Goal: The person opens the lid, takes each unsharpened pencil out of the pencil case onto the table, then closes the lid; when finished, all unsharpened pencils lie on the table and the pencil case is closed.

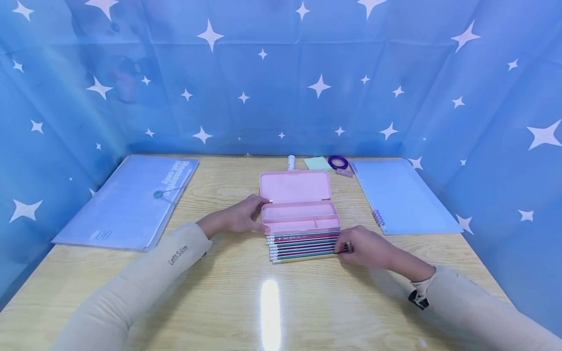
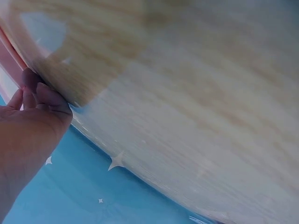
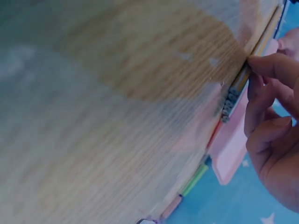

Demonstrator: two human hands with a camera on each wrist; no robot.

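Note:
A pink pencil case [image 1: 294, 210] lies on the table with its lid [image 1: 295, 186] tipped back; its compartments hold nothing visible. Just in front of it, several pencils [image 1: 303, 246] lie side by side in a row, their pale ends to the left and a yellow one nearest me. My left hand [image 1: 241, 214] grips the left side of the case, thumb at its front corner and fingers near the hinge. At the right end of the row, my right hand [image 1: 366, 247] holds the pencils between thumb and fingers. The right wrist view shows those fingertips [image 3: 254, 63] on the yellow pencil.
A translucent folder [image 1: 127, 204] lies at the left, and a spiral notebook [image 1: 406, 195] at the right. Behind the case are a white tube [image 1: 291, 162], pale green sticky notes [image 1: 317, 164], a purple tape roll [image 1: 338, 163] and a small pinkish block [image 1: 344, 172]. A starry blue curtain [image 1: 272, 112] surrounds the table.

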